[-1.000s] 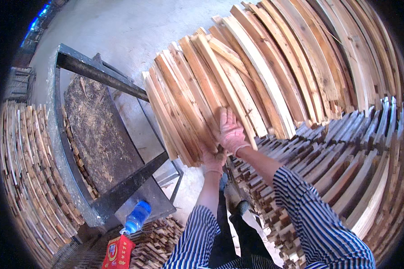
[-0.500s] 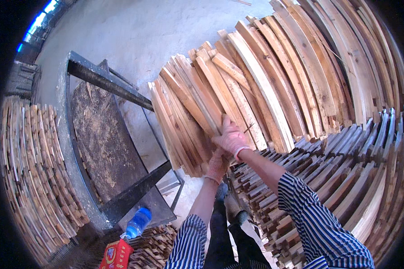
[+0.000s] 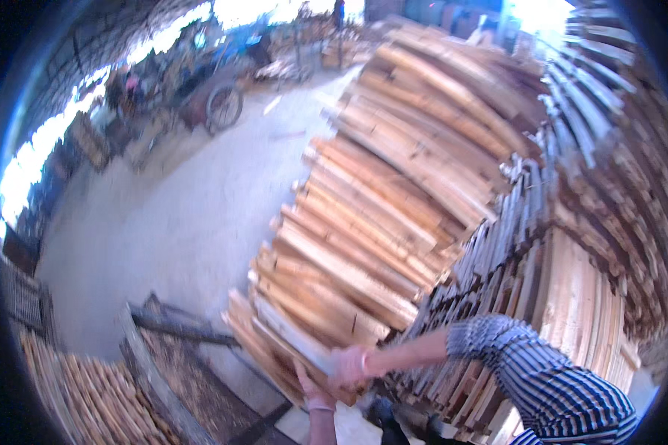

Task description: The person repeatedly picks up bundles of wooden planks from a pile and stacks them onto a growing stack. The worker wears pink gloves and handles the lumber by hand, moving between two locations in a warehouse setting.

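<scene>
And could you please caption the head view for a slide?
Left hand and right hand at the near end of lined-up wooden slats, beside a dark frame.

The boards (image 3: 371, 215) at centre are matt, sawn wood. The stack (image 3: 89, 397) at lower left is rough wood. The floor (image 3: 163, 222) at left is smooth-looking and matt. The frame (image 3: 182, 326) at lower left is worn-looking metal. The sleeve (image 3: 564, 386) at lower right is matt cloth; the gloves (image 3: 346, 367) at lower centre are cloth, weave blurred.
</scene>
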`<state>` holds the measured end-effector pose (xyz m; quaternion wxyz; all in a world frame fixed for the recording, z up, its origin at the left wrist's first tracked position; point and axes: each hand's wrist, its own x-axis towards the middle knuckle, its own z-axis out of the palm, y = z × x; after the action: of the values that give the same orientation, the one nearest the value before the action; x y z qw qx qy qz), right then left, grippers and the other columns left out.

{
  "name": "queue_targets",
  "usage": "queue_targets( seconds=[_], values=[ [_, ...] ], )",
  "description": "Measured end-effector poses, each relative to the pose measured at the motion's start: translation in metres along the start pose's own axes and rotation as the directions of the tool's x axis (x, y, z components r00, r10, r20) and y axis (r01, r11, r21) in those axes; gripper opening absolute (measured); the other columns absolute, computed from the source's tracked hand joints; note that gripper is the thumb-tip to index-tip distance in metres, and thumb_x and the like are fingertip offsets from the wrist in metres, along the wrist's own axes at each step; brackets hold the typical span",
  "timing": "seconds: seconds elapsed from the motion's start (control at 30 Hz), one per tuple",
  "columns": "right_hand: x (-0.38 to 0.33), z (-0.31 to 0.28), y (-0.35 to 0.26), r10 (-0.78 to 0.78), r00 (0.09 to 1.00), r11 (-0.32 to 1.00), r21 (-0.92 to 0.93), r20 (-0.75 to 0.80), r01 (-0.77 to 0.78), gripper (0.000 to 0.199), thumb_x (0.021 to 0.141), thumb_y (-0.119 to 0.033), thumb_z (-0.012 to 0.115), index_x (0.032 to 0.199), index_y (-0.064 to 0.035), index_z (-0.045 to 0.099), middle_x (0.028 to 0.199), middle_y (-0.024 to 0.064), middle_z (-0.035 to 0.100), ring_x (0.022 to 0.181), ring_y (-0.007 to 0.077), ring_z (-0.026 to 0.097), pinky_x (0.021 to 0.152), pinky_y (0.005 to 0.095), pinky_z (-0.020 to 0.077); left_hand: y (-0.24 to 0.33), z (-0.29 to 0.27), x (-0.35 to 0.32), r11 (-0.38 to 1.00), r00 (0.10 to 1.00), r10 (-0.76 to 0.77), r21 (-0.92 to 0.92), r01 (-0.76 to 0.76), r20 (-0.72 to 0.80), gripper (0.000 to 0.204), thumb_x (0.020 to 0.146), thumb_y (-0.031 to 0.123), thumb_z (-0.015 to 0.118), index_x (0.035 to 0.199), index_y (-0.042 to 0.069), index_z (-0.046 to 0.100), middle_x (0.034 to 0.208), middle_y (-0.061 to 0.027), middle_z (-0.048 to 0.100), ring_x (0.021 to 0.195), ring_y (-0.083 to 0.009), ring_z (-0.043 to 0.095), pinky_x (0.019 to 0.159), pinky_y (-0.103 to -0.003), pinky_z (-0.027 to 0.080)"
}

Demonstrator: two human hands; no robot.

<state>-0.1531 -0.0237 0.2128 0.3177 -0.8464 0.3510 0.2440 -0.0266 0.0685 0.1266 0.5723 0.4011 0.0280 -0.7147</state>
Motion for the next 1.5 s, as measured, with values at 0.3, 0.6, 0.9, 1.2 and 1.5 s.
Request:
queue_targets(
  seconds=[0.3,0.6,0.9,1.2,1.5],
  values=[
    [-0.18,-0.115,-0.021,0.231,0.954,0.88,0.459,-0.189,-0.122,0.059,0.082,-0.043,0.064,0.123,0.0002,0.06,0.099,0.023,0.073,0.094,0.0387,0.073,0.077,0.0462,0.0577,0.04,0.127,-0.04,0.985,0.978,0.068,0.143,-0.097,0.195,0.079,0.094,0.058,0.06,0.152,0.008,0.039,0.149,-0.0137,0.048,0.136,-0.0333,0.046,0.115,-0.047,0.039],
    [-0.401,-0.08,-0.013,0.292,0.674,0.923,0.384,-0.679,-0.013,0.096,0.088,-0.049,0.068,0.161,-0.0185,0.014,0.121,0.0244,0.059,0.1,0.0414,0.067,0.082,0.0501,0.054,0.006,0.324,-0.18,0.9,0.876,0.266,0.222,-0.375,0.402,0.07,0.096,0.045,0.065,0.146,0.002,0.043,0.142,-0.0142,0.052,0.124,-0.028,0.055,0.103,-0.045,0.049],
    [-0.523,0.02,0.029,0.153,0.066,0.986,0.157,-0.986,0.058,0.112,0.079,-0.05,0.081,0.159,-0.0029,0.019,0.134,0.0281,0.051,0.116,0.0432,0.06,0.097,0.045,0.0519,-0.09,0.393,-0.222,0.458,0.572,0.273,0.419,-0.784,0.773,0.065,0.084,0.033,0.082,0.132,-0.002,0.054,0.123,-0.0151,0.062,0.103,-0.0235,0.065,0.085,-0.037,0.057],
    [-0.602,0.063,0.048,0.412,-0.18,0.894,0.358,-0.893,0.269,0.11,0.086,-0.038,0.076,0.161,-0.0004,0.005,0.149,0.0255,0.048,0.13,0.0335,0.058,0.102,0.0364,0.0492,-0.179,0.478,-0.273,0.5,0.193,-0.259,0.303,-0.812,0.946,0.053,0.092,0.025,0.076,0.134,0.003,0.054,0.124,-0.0102,0.066,0.112,-0.0191,0.063,0.095,-0.032,0.054],
    [-0.688,0.104,-0.013,0.777,-0.142,0.629,0.761,-0.613,0.159,0.11,0.084,-0.058,0.07,0.162,-0.0113,0.008,0.141,0.0288,0.054,0.124,0.0385,0.059,0.104,0.0405,0.0469,-0.246,0.519,-0.377,0.762,0.323,-0.58,0.638,-0.11,0.748,0.064,0.097,0.038,0.064,0.143,-0.002,0.043,0.13,-0.0207,0.061,0.12,-0.0332,0.062,0.103,-0.046,0.054]
  ],
)
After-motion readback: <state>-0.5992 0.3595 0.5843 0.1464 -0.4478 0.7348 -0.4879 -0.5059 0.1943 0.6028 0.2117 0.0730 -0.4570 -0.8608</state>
